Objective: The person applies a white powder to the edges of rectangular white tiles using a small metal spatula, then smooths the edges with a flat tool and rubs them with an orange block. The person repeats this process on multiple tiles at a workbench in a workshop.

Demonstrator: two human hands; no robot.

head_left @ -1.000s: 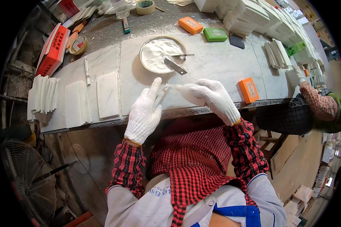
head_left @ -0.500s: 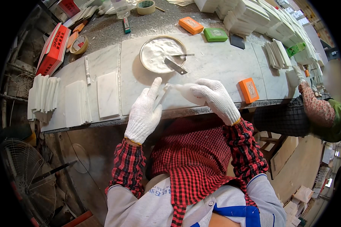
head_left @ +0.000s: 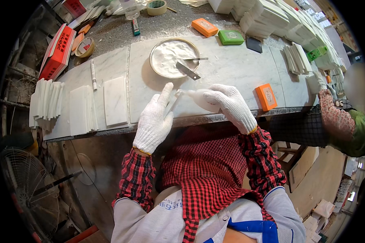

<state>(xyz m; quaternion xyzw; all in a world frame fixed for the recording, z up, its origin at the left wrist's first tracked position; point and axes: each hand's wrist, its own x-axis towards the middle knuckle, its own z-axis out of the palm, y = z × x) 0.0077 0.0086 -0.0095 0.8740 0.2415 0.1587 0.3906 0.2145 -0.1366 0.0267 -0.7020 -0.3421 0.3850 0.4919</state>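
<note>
Bottle (head_left: 202, 101) clamped in right hand (head_left: 234, 108), thin piece (head_left: 174, 101) pinched in left hand (head_left: 153, 121); piece could be flooded if bottle over-squeezed

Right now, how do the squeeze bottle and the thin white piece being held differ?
Shape: the squeeze bottle is rounded, tapering to its tip; the thin white piece shows as a narrow strip.
Pose: the squeeze bottle lies roughly sideways, tip toward the person's left; the thin white piece slants up toward that tip.
Holder: the right grip has the squeeze bottle, the left grip the thin white piece.
Shared: both look whitish and are partly hidden.
</note>
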